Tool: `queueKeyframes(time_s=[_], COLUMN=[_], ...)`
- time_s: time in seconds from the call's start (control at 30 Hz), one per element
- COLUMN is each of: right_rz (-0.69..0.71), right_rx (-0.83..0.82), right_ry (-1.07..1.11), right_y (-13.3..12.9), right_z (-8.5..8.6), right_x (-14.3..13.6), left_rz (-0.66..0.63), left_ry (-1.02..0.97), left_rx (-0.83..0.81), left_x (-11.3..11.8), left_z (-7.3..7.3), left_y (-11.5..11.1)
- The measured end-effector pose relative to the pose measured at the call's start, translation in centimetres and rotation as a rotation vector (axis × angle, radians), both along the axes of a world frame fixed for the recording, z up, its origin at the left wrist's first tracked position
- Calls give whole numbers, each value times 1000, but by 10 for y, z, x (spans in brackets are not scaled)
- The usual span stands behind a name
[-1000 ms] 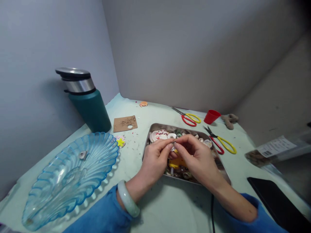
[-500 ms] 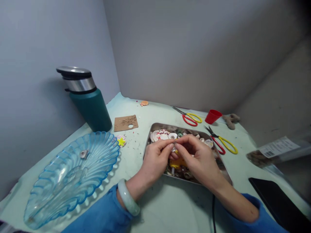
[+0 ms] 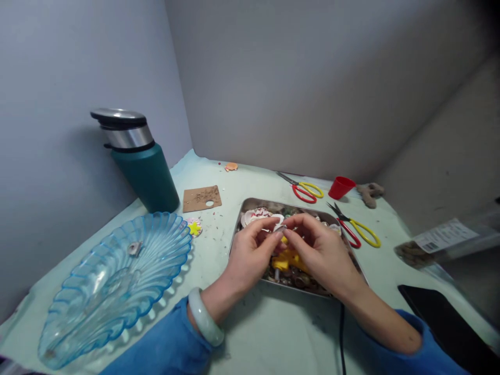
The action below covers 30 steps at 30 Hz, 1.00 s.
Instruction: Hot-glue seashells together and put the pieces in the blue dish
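My left hand (image 3: 250, 252) and my right hand (image 3: 322, 252) meet over a metal tray (image 3: 242, 208), thumbs and forefingers pinched together. Between the fingertips is a small whitish-grey piece (image 3: 279, 227), partly covered, its kind too small to make out; both hands grip it. Inside the tray are white shell-like discs (image 3: 252, 216), some with red specks, and many small dark and pale pieces. A yellow tool-like object (image 3: 287, 260) lies in the tray below my hands, partly hidden by my right hand.
A blue scalloped glass dish (image 3: 117, 307) lies left, before a teal bottle (image 3: 146, 174). Cardboard (image 3: 195, 199) and a yellow star disc (image 3: 194, 227) are near it. Scissors (image 3: 308, 191), more scissors (image 3: 357, 229), a red cup (image 3: 340, 187) and a plastic bag (image 3: 445, 239) are right.
The pinched piece has been turned and shows more of its whitish surface. My fingers have shifted slightly around it; both hands stay over the tray.
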State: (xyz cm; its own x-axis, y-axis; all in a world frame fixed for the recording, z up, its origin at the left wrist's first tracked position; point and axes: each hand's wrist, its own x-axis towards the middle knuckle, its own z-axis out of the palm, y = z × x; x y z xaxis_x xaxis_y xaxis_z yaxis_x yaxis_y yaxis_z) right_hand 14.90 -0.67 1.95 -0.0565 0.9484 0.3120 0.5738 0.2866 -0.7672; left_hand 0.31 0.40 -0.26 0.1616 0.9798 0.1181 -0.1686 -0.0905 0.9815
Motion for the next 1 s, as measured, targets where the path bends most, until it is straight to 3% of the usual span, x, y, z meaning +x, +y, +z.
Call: queueKeyframes(time_s=[0.37, 0.67, 1.0], right_rz=[3, 46, 34], right_rx=[10, -100, 47], right_ry=[-6, 189, 24], right_y=[-2, -2, -5], right_z=[6, 1, 1], right_x=[1, -1, -3], left_rz=[74, 17, 8], left_ry=[71, -95, -70], left_rx=[142, 8, -33], left_x=[-2, -1, -1], left_z=[-3, 2, 4], left_y=[2, 1, -2])
